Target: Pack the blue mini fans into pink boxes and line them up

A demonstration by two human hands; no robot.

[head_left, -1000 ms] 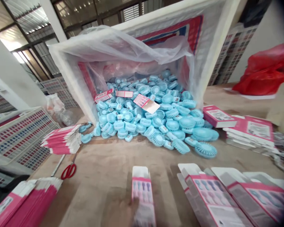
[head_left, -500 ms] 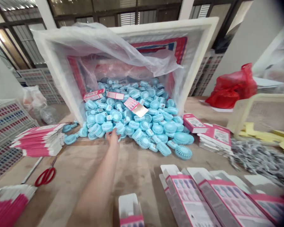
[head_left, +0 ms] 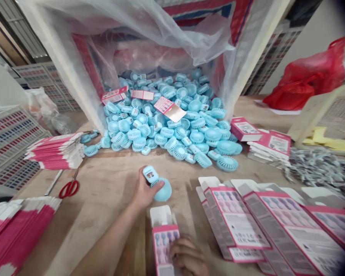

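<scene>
A light-blue handheld fan (head_left: 162,190) is gripped in my left hand (head_left: 145,191), its round head to the right and its short handle pointing up and left. Just below it stands a small pink-and-white box (head_left: 163,239) with its white top flap raised. My right hand (head_left: 188,253) has its fingers curled round the right side of this box. Behind both hands, a heap of similar blue fans (head_left: 166,132) spills from a large white crate (head_left: 241,69) lined with clear plastic. A few flat pink cartons (head_left: 172,109) lie on the heap.
Open pink-and-white boxes (head_left: 238,218) stand at the right. Stacks of folded cartons (head_left: 56,151) and red-handled scissors (head_left: 69,188) lie at the left. Grey cords (head_left: 322,168) are heaped at the right, near a cream basket (head_left: 330,111) and red bags (head_left: 301,76).
My left hand has come back from the heap toward me with a blue fan in it. My right hand has appeared on the small box. The view has tilted down.
</scene>
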